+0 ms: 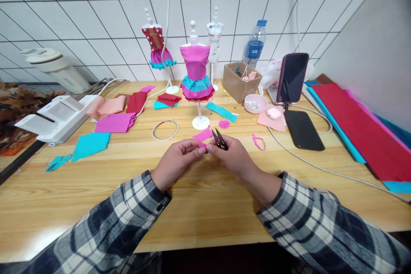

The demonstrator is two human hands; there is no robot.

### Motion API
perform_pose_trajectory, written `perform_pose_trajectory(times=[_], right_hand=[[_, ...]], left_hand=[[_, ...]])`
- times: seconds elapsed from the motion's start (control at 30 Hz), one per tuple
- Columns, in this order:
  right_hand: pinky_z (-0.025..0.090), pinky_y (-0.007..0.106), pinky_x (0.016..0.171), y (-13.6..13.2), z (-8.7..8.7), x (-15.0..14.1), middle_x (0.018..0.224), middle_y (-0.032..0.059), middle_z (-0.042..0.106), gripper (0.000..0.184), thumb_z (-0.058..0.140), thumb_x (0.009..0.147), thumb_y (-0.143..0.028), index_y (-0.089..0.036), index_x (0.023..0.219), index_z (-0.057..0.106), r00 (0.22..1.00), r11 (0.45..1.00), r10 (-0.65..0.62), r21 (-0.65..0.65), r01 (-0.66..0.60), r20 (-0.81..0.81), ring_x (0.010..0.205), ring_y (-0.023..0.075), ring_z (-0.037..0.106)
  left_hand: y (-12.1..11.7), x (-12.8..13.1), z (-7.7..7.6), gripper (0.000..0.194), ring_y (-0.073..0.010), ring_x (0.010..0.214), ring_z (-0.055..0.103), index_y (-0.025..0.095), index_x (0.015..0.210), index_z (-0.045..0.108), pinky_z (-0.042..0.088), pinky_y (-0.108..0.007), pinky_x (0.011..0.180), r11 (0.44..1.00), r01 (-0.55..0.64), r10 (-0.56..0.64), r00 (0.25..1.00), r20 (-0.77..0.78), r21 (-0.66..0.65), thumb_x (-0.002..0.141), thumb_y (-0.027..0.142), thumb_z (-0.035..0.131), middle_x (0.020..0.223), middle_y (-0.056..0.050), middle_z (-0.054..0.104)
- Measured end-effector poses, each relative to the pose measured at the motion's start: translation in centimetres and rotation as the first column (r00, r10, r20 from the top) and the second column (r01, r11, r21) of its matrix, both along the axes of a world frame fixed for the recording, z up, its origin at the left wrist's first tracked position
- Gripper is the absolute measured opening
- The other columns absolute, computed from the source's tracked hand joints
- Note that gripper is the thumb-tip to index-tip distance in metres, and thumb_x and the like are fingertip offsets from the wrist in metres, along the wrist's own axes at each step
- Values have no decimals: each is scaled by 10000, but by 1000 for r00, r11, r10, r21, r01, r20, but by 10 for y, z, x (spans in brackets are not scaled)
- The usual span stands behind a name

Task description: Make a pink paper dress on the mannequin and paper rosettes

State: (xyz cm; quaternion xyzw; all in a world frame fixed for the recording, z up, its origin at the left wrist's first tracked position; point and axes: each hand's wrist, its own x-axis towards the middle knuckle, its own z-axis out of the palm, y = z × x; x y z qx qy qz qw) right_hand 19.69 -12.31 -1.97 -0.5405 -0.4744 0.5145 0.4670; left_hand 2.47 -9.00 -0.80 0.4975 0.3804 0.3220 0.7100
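Between my fingertips is a small piece of magenta crepe paper [203, 146], pinched by both hands. My left hand [180, 157] is closed on its left side with thumb and forefinger. My right hand [236, 156] pinches the other side and also keeps a pair of dark thread snips [220, 140] in the palm, blades pointing up and away. Just beyond the hands lie a magenta strip [202, 135] and a pleated magenta rosette [224, 124]. Behind them stands a small dress form [195, 66] in a magenta top and a ruffled blue, magenta and red skirt.
Two more dress forms [153, 38] stand along the tiled wall. A cardboard box [239, 83], a pink bowl of beads [256, 103], a water bottle [256, 45] and phones [304, 130] are on the right. Coloured paper [91, 145] and a wire ring [165, 138] lie left; a cable [321, 167] crosses the right.
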Motion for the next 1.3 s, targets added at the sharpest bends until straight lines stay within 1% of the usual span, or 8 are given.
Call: perform_pose_trajectory(times=[0.07,0.17,0.23,0.33,0.43,0.6,0.9,1.3], right_hand=[[298,213,441,0,0,-1,602,-63,477,277,641,782,-454,-189,828,575,999,1000,-2,-7,2,-53,471,72,357],[330,215,435,-1,-1,-5,589,-78,431,334,453,887,-547,-216,903,494,985,999,-22,-36,16,-169,466,87,372],[397,230,488,-3,-2,-9,596,-72,459,350,361,926,-561,-222,888,439,984,998,48,-41,-56,-174,494,99,440],[453,256,585,-8,-2,-14,664,-32,576,316,340,957,-529,-224,899,393,969,972,235,6,-235,-72,574,117,546],[435,251,579,-12,0,-14,720,-15,628,275,345,977,-492,-225,975,411,942,944,313,69,-323,120,563,113,547],[417,245,598,-14,2,-10,703,-22,628,272,356,986,-479,-224,1025,442,909,931,302,114,-345,286,601,120,571],[412,240,605,-13,0,-10,707,-27,627,263,341,995,-467,-223,1007,440,907,925,317,119,-360,276,608,114,572],[403,248,596,-12,2,-9,694,-23,615,246,346,993,-452,-225,978,442,911,931,313,101,-350,268,614,126,559]], left_hand=[[0,1,0,180,-127,773,649,160,838,717,473,-247,801,999,-42,42,999,-33,-10,723,279,788,835,-20,746],[1,2,-2,183,-122,767,646,147,828,708,472,-233,780,993,-106,107,994,11,-57,728,280,783,808,-26,736],[2,1,-2,178,-121,773,643,141,827,703,474,-229,777,984,-147,155,985,71,-104,726,265,781,799,-27,725],[4,0,-2,165,-132,798,639,131,822,693,489,-241,781,971,-167,196,967,165,-172,723,235,773,812,-35,708],[4,-1,-1,142,-145,788,636,125,828,683,504,-257,751,972,-148,185,962,203,-181,746,222,746,823,-50,694],[3,0,1,101,-154,768,631,115,808,672,516,-262,716,981,-92,130,966,222,-173,773,202,708,806,-60,680],[2,0,0,104,-165,745,632,118,828,658,526,-278,673,987,-28,65,971,231,-161,780,197,706,819,-70,675],[1,1,3,115,-168,746,643,125,816,672,512,-284,707,986,-36,70,976,208,-161,760,209,727,815,-62,697]])
